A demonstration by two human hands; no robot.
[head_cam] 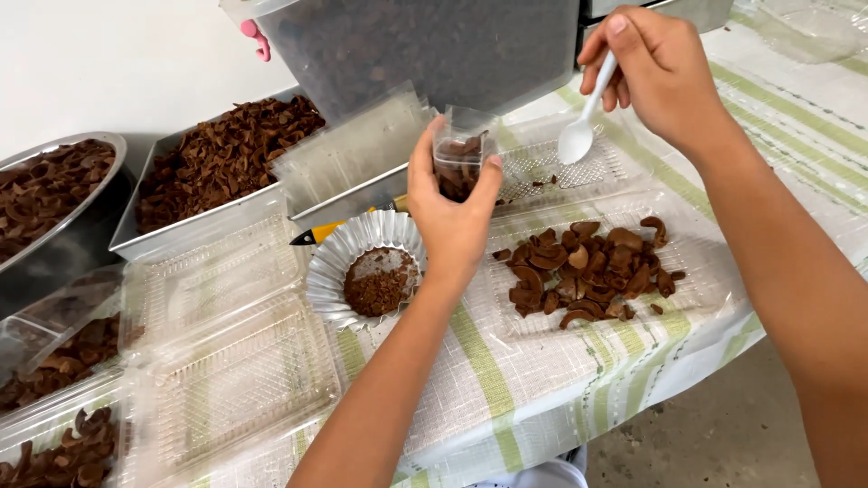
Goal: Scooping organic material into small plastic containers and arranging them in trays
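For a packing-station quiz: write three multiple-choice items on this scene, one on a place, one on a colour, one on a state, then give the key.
1. Where does the fluted foil dish stand?
A. left of the person's left hand
B. inside the metal tray
C. on the floor

2. What colour is the plastic spoon?
A. red
B. white
C. black

3. How full is the small clear cup?
A. empty
B. heaped over the rim
C. partly filled with brown pieces

Key: 1 A, the dish sits on the striped tablecloth just left of that wrist. 2 B, the spoon in the right hand is white. 3 C, brown pieces show through the cup wall below the rim.
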